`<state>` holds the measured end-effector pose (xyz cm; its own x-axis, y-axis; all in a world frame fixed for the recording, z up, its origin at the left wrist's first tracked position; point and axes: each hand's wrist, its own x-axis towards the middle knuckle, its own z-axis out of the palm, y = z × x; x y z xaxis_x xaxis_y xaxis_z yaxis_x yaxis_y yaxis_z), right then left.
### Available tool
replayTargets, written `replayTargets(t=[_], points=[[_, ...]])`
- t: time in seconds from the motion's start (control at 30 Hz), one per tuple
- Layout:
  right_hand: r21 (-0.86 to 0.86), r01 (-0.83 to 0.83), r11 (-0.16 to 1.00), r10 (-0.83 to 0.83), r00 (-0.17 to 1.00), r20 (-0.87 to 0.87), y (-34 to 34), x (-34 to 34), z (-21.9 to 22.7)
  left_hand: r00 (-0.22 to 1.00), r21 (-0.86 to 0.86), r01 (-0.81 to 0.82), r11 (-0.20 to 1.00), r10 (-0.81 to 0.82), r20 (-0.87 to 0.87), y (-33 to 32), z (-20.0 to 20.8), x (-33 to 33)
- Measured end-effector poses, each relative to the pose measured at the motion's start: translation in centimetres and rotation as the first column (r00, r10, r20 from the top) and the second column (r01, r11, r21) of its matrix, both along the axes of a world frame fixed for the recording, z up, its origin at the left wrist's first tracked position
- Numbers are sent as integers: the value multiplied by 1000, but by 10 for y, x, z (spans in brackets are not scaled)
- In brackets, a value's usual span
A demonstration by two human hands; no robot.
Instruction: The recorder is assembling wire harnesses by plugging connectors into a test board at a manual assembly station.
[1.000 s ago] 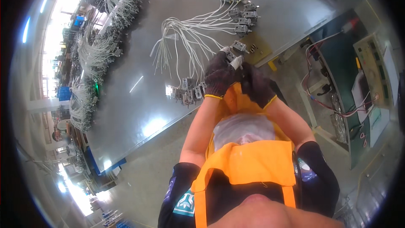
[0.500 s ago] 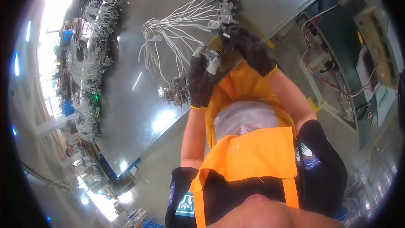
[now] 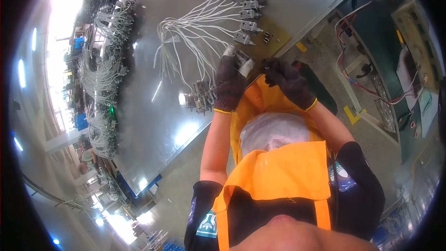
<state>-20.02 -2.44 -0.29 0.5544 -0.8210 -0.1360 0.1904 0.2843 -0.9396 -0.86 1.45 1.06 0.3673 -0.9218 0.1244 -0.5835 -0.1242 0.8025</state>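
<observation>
My left hand (image 3: 231, 81), in a dark work glove with pale fingertips, grips a small metal cable-end housing (image 3: 245, 62) at the table's near edge. Its fingers partly cover the housing. Close on the right, my right hand (image 3: 289, 82), gloved alike, has its fingers pinched together; what they hold, if anything, is too small to make out. A bundle of white cables (image 3: 186, 25) lies on the metal table, fanning out to several metal housings (image 3: 249, 27) in a curved row. More housings (image 3: 200, 97) sit clustered left of my left hand.
On a yellow-brown board (image 3: 278, 32) beyond my right hand lie a few tiny dark parts (image 3: 266, 36). Along the left of the metal table (image 3: 139, 130) runs a long heap of white-cabled assemblies (image 3: 100, 74). A green bench (image 3: 371, 42) with red wires stands at the right.
My right hand has drawn back from the board toward me, uncovering the tiny dark parts and nearby housings. My left hand still holds its housing, slightly farther right in view.
</observation>
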Motion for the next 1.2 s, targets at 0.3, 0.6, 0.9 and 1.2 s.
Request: replayTargets(t=[0.3, 0.6, 0.9, 1.2], points=[[-249, 102, 963, -93, 995, 44, -1, 20, 1, 996, 115, -86, 990, 84, 20, -17, 30, -22], [-311, 64, 948, -92, 993, -75, -1, 21, 5, 988, 28, -60, 998, 55, 142, -14, 21, -15], [-979, -154, 138, -255, 949, -185, -32, 13, 8, 993, 26, -105, 994, 107, -54, -17, 24, -15], [253, 14, 967, -24, 999, 35, 4, 25, 21, 1000, 33, -21, 999, 21, -16, -9, 28, -18]])
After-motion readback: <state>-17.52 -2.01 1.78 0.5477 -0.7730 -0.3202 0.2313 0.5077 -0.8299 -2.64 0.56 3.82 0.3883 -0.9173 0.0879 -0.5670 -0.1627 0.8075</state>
